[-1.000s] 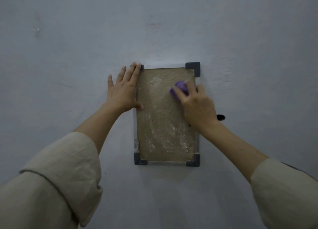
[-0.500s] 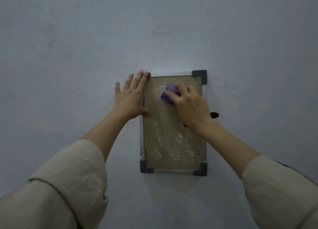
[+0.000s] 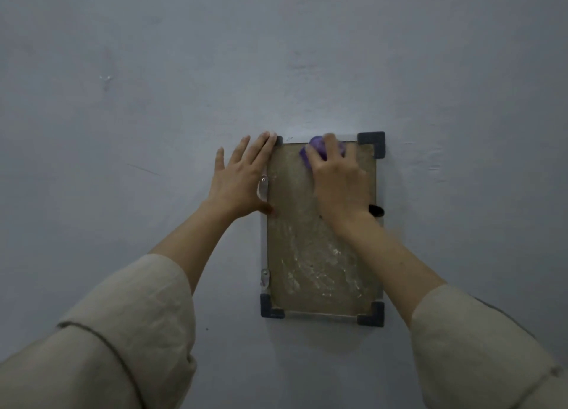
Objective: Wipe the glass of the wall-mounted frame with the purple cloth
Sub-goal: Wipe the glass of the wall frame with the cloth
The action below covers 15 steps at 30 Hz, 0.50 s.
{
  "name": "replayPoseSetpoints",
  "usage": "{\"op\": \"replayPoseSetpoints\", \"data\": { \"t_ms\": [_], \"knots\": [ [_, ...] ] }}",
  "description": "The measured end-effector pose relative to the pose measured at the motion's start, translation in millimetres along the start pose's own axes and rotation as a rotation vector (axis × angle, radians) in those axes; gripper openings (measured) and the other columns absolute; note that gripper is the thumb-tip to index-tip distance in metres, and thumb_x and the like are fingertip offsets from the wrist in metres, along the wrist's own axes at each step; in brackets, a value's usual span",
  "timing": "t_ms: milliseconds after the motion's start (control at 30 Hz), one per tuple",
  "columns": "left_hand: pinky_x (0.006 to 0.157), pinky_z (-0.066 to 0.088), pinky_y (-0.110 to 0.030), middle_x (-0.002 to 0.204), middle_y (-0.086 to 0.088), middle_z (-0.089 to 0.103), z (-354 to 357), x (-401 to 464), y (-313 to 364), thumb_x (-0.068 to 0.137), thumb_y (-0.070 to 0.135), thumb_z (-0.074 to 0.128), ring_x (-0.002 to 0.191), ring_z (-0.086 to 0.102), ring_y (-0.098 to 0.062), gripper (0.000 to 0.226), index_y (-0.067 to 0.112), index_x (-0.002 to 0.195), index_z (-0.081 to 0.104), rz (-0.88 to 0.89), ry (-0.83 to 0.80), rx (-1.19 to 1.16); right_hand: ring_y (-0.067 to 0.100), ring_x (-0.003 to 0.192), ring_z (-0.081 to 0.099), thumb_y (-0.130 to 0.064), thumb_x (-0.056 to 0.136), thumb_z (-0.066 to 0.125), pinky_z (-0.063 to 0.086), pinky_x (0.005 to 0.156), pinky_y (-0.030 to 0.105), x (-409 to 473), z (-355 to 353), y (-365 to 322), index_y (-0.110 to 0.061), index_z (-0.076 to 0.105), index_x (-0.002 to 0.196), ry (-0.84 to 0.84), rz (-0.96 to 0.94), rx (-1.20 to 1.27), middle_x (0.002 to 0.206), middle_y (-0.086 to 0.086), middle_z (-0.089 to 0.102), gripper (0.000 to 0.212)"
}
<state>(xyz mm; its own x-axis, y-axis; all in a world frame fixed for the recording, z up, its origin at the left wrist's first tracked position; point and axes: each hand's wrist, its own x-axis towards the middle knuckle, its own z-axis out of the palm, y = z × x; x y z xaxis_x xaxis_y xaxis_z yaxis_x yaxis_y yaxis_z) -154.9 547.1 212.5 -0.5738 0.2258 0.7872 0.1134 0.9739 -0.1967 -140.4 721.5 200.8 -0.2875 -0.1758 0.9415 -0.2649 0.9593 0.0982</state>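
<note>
Right now the right hand (image 3: 336,178) is bunched over the purple cloth (image 3: 316,150), pressing it flat against the glass (image 3: 310,255) at the top edge of the wall-mounted frame (image 3: 372,142). Only a small fold of cloth peeks out past the fingertips. The left hand (image 3: 242,181) holds nothing; it lies spread and flat, palm on the wall (image 3: 153,101), with its fingers along the frame's near edge and its thumb just onto the glass.

Below the right wrist, most of the pane is still streaked with pale smears, so I judge the wiping far from finished.

What could go wrong: the cloth sits right at the upper rim, and a stroke carried further up would run off the glass onto the wall. Pushing hard sideways might shift the frame on its small clips (image 3: 264,276), one just beside the left thumb's base, one lower down; the steadying left hand looks meant to prevent that. The wadded cloth may also just drag the residue about.

Hard to make out: the grip on the cloth under the palm, what the dark oval thing (image 3: 376,211) beside the right wrist is, and whether the streaks are wet or dry. Both sleeves (image 3: 129,331) are cut off by the picture's lower edge.
</note>
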Motion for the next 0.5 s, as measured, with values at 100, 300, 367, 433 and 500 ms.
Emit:
{"op": "replayPoseSetpoints", "data": {
  "t_ms": [100,300,367,433,500],
  "knots": [
    [0.115,0.001,-0.056,0.158,0.009,-0.009,-2,1,-11,0.052,0.061,0.078,0.145,-0.008,-0.02,0.136,0.029,0.146,-0.015,0.052,-0.015,0.02,0.034,0.112,0.043,-0.008,0.094,0.046,0.054,0.077,0.035,-17,8,-13,-0.01,0.042,0.131,-0.112,-0.278,-0.036,0.134,0.016,0.037,0.038],
    [0.115,0.0,-0.055,0.158,0.009,-0.008,-1,2,-21,0.056,0.067,0.071,0.145,-0.008,-0.018,0.129,0.029,0.147,-0.013,0.094,0.009,0.047,0.034,0.106,0.048,-0.007,0.089,0.053,0.053,0.069,0.034,7,-2,4,-0.012,0.048,0.128,0.007,-0.034,-0.01,0.132,0.014,0.041,0.039],
    [0.115,0.0,-0.055,0.158,0.008,-0.009,1,0,-22,0.056,0.067,0.071,0.145,-0.009,-0.018,0.129,0.029,0.147,-0.012,0.084,0.015,0.039,0.033,0.107,0.047,-0.007,0.091,0.051,0.054,0.071,0.033,1,1,-8,-0.01,0.046,0.129,0.002,-0.07,-0.027,0.132,0.014,0.041,0.039],
    [0.115,-0.001,-0.055,0.158,0.008,-0.009,2,-2,-23,0.057,0.067,0.07,0.145,-0.009,-0.018,0.128,0.029,0.146,-0.013,0.072,0.019,0.042,0.032,0.11,0.045,-0.009,0.092,0.049,0.054,0.075,0.033,-9,9,-19,-0.011,0.044,0.13,-0.065,-0.245,-0.024,0.132,0.014,0.039,0.038],
    [0.115,0.0,-0.055,0.158,0.007,-0.009,3,-3,-22,0.058,0.068,0.069,0.145,-0.009,-0.019,0.128,0.029,0.146,-0.014,0.065,0.023,0.046,0.031,0.112,0.044,-0.011,0.093,0.048,0.053,0.078,0.033,-9,10,-16,-0.012,0.043,0.131,-0.116,-0.348,0.001,0.134,0.013,0.037,0.038]
  ]
}}
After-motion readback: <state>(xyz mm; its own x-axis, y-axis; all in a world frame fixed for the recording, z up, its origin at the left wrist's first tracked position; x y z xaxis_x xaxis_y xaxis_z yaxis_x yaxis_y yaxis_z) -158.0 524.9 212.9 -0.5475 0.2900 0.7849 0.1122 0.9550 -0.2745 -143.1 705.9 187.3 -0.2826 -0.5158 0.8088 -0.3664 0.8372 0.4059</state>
